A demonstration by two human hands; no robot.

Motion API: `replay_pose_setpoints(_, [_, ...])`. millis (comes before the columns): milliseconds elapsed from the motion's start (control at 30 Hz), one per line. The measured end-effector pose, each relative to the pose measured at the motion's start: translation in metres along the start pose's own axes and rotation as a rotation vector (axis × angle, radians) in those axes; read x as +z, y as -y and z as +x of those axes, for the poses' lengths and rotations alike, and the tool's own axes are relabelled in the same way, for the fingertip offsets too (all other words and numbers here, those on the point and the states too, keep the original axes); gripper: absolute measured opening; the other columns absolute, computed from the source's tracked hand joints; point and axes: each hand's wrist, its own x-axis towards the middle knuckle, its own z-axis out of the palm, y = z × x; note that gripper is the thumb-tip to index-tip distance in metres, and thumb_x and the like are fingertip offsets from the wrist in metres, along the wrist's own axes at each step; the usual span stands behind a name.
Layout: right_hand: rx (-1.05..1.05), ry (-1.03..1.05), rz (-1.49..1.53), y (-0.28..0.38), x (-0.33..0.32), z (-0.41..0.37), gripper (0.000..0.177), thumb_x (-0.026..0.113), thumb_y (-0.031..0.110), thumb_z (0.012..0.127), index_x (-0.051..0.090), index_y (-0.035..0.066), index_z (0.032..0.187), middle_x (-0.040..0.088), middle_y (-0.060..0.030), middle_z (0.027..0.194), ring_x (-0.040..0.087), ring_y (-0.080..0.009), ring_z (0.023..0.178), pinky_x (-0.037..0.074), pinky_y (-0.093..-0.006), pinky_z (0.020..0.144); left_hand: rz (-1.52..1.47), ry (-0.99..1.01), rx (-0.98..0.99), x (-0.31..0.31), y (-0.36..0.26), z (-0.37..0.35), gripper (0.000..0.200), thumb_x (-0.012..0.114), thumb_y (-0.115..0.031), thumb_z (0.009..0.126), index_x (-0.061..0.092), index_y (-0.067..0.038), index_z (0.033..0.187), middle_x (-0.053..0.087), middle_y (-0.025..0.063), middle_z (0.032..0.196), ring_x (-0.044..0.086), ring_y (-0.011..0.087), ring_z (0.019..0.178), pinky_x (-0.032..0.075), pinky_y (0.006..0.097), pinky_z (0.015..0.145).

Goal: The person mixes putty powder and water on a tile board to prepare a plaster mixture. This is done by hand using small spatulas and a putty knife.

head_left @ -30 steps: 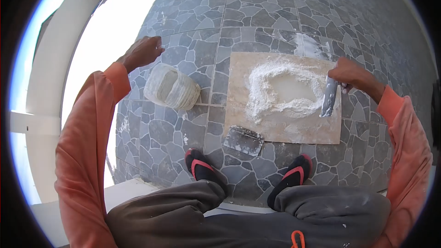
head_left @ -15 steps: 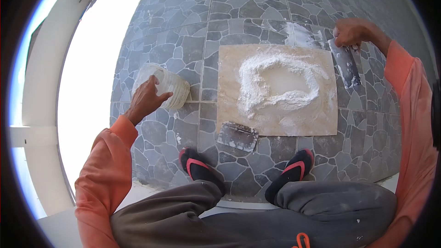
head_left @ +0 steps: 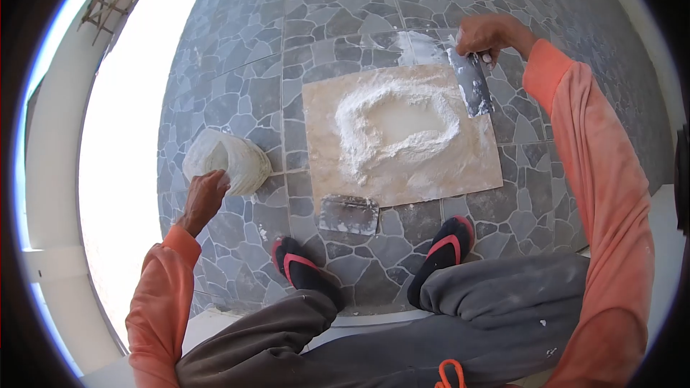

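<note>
My left hand [head_left: 203,200] is closed on the near rim of a whitish, translucent plastic bucket [head_left: 250,166], which stands tilted or seen at a slant on the floor. My right hand [head_left: 489,37] grips the top of a wide putty knife [head_left: 472,88], its dark blade smeared with white and hanging over the board's right edge. A ring of white powder [head_left: 353,145] lies on the tan board [head_left: 467,172], around a pool of cloudy liquid [head_left: 408,123]. A second putty knife [head_left: 348,215] rests at the board's near left corner, apart from both hands.
Grey stone-patterned tiles [head_left: 237,104] cover the floor. A white smear [head_left: 419,48] marks the tiles behind the board. My feet in dark flip-flops with red straps [head_left: 302,262] stand just in front of the board. A pale ledge runs along the left.
My left hand has closed on the bucket's rim from an open reach above it. My right hand has brought the putty knife left, closer to the board. The view has shifted too.
</note>
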Motion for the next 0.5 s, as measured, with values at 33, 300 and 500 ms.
replay_pose_setpoints(33, [-0.026, -0.011, -0.022, -0.006, -0.001, -0.001, 0.02, 0.058, 0.013, 0.077, 0.06, -0.007, 0.077, 0.055, -0.0122, 0.068, 0.056, -0.0217, 0.053, 0.054, -0.0397, 0.047, 0.065, 0.093, 0.023, -0.004, 0.003, -0.003, 0.018, 0.067, -0.008, 0.081, 0.064, -0.001, 0.098, 0.068, 0.0162, 0.089, 0.064, 0.0363, 0.085, 0.048, 0.0462, 0.078])
replay_pose_setpoints(300, [0.009, -0.095, 0.208, -0.053, -0.006, -0.019, 0.017, 0.058, 0.012, 0.079, 0.058, -0.003, 0.071, 0.049, -0.0069, 0.059, 0.05, -0.016, 0.049, 0.051, -0.0399, 0.047, 0.246, 0.094, 0.28, -0.01, 0.034, -0.035, 0.007, 0.067, -0.008, 0.083, 0.064, -0.008, 0.089, 0.063, 0.007, 0.083, 0.062, 0.0238, 0.085, 0.042, 0.0385, 0.088])
replay_pose_setpoints(500, [0.051, -0.113, 0.139, -0.073, -0.005, -0.024, 0.016, 0.056, 0.01, 0.078, 0.057, -0.005, 0.072, 0.052, -0.0084, 0.064, 0.056, -0.0199, 0.051, 0.055, -0.0397, 0.047, 0.219, 0.104, 0.276, -0.019, 0.041, -0.041, 0.012, 0.073, -0.014, 0.082, 0.068, -0.007, 0.09, 0.067, 0.0079, 0.09, 0.062, 0.0229, 0.093, 0.041, 0.038, 0.094])
